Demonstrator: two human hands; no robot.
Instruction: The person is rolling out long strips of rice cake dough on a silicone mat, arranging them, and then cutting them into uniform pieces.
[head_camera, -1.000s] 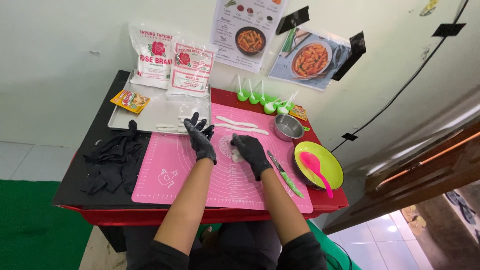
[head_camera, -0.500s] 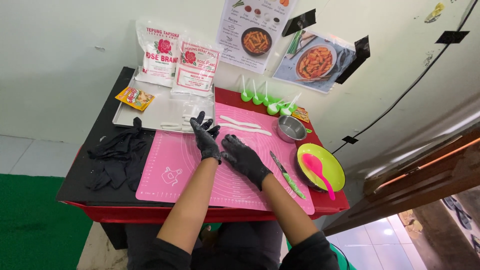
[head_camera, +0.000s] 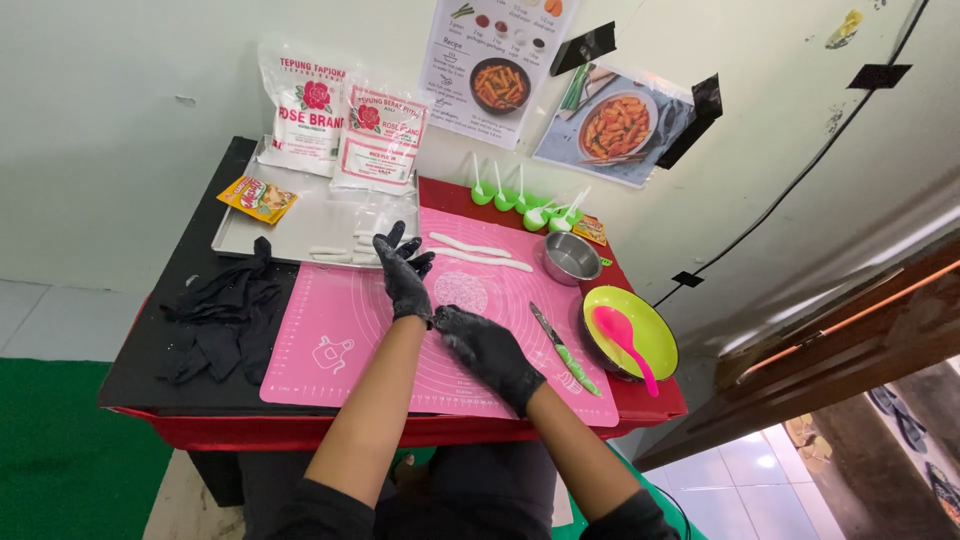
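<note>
Both gloved hands rest on the pink mat (head_camera: 340, 345) in the middle of the desk (head_camera: 180, 330): the left hand (head_camera: 403, 275) lies flat with fingers spread and pointing away, the right hand (head_camera: 487, 352) is loosely cupped beside its wrist, and neither holds anything. The nearest dough, a flattened white patch (head_camera: 461, 291), sits on the mat just right of the left hand and just beyond the right. Farther off, two dough ropes (head_camera: 478, 252) lie side by side, long axes running left to right, slanting slightly nearer toward the steel bowl (head_camera: 566, 258).
</note>
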